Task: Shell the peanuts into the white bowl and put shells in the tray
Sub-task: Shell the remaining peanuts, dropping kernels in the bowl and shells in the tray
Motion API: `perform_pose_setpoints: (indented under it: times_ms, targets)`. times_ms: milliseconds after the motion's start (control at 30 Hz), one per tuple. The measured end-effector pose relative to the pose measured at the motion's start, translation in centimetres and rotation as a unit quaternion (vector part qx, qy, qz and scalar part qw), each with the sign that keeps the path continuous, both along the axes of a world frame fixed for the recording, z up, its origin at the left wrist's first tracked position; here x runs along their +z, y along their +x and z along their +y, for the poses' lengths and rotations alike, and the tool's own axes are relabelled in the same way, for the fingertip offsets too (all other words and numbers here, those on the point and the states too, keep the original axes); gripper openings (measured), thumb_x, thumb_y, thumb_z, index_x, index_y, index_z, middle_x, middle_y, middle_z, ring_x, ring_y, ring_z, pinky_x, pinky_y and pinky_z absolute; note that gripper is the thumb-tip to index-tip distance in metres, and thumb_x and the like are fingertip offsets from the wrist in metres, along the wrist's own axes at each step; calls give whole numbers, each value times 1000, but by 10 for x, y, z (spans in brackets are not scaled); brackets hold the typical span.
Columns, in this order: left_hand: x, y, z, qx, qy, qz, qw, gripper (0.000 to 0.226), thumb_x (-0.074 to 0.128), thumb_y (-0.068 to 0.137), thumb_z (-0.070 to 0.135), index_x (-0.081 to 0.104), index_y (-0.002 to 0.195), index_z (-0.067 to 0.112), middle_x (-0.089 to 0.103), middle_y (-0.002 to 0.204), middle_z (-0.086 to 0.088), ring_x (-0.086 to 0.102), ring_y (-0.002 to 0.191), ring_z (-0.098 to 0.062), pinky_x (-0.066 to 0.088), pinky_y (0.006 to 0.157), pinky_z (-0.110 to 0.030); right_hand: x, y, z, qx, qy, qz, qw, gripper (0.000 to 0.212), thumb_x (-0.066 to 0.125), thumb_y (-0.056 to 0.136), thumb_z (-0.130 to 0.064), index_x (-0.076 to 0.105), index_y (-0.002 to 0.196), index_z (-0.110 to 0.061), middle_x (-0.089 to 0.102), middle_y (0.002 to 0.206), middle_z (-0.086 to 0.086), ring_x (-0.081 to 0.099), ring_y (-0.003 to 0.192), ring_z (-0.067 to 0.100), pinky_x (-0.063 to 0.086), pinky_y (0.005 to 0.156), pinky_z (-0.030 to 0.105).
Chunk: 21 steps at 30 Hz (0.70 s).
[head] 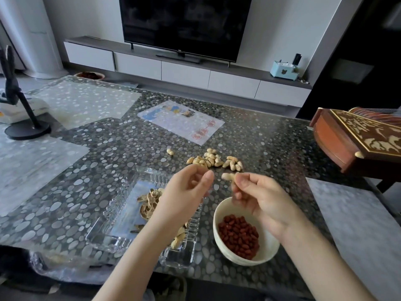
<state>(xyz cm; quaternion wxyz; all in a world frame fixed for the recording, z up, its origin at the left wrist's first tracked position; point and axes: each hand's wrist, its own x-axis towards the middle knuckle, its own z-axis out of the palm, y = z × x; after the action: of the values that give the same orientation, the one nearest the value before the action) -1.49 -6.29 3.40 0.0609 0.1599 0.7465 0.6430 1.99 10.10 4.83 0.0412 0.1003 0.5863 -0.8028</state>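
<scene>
1. Two bare hands, left hand (pixel 186 189) and right hand (pixel 263 197), with slim fingers.
2. Bare forearms (pixel 138 248), uncovered all the way to the lower edge of view.
3. Fingernails too blurred for any detail.

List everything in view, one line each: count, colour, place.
table: one, grey pebble pattern, foreground
tray: one, clear glass, near table edge
white bowl: one, white, right of tray
shells: several, tan, in tray
kernels: many, red, in white bowl
peanut pile: one, tan, beyond tray
stray peanut: one, tan, left of pile
held peanut: one, tan, in right hand
television: one, black, on far cabinet
tissue box: one, light blue, on cabinet
wooden case: one, brown, far right
left hand: one, above tray, fingers curled
right hand: one, above bowl, pinching peanut
</scene>
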Motion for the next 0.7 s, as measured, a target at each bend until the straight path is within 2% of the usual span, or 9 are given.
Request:
perform_pose_setpoints:
  times_ms: [67,167,267,367,400,467,533,567,700]
  targets:
    - [2,10,8,-22,38,6,999,13,59,89,30,65,89,20,65,75,0,59,70,-10,48,66,-23,-2,21,-2,-9,-59,-18,998,30,62,75,-20,67,92,5,56,62,2,50,54,7,48,52,18]
    - [5,23,18,-50,50,29,997,22,60,83,35,68,87,15,70,77,-2,65,73,-10,52,73,-26,-5,37,-3,-38,-72,-15,997,37,60,80,-24,63,98,9,52,60,2,47,52,8,46,51,20]
    - [8,32,29,-52,46,59,996,29,58,80,43,68,83,16,68,71,3,61,66,-4,49,65,-20,-5,49,-5,-74,-44,-1,996,29,60,80,-30,72,76,-3,52,59,3,49,53,9,47,53,22]
    - [7,36,38,-34,25,85,995,16,63,84,33,67,78,19,67,69,10,59,63,2,45,61,-12,-5,56,-6,-98,-5,17,995,29,61,77,-34,71,62,-12,54,59,4,51,55,9,47,55,22]
    - [7,36,40,-21,10,91,996,14,63,85,30,66,76,19,67,70,9,59,63,2,45,60,-11,-6,58,-5,-104,26,28,994,30,61,77,-36,70,61,-13,54,59,4,51,55,10,47,54,23]
    - [6,35,44,-3,-27,102,994,18,61,86,30,64,72,19,64,64,5,55,60,2,42,57,-10,-8,60,-2,-109,156,59,980,36,57,81,-44,68,65,-14,57,60,2,53,57,10,45,54,23]
    - [5,35,46,-1,-57,112,992,22,59,89,30,61,70,19,59,60,7,51,56,2,40,55,-10,-9,61,1,-87,300,102,944,40,48,86,-50,64,73,-15,58,61,-4,55,60,7,45,57,22]
    - [4,35,48,-5,-63,116,991,24,58,90,29,59,69,19,57,58,8,49,54,2,38,54,-10,-9,62,3,-76,338,120,930,40,44,88,-49,62,75,-17,58,63,-7,55,61,3,44,59,20]
    - [1,39,55,0,-62,141,988,28,57,92,25,55,69,8,44,49,11,41,45,0,32,47,-11,-13,62,4,-57,375,146,914,30,37,92,-44,55,77,-24,54,62,-19,51,61,-1,39,58,15]
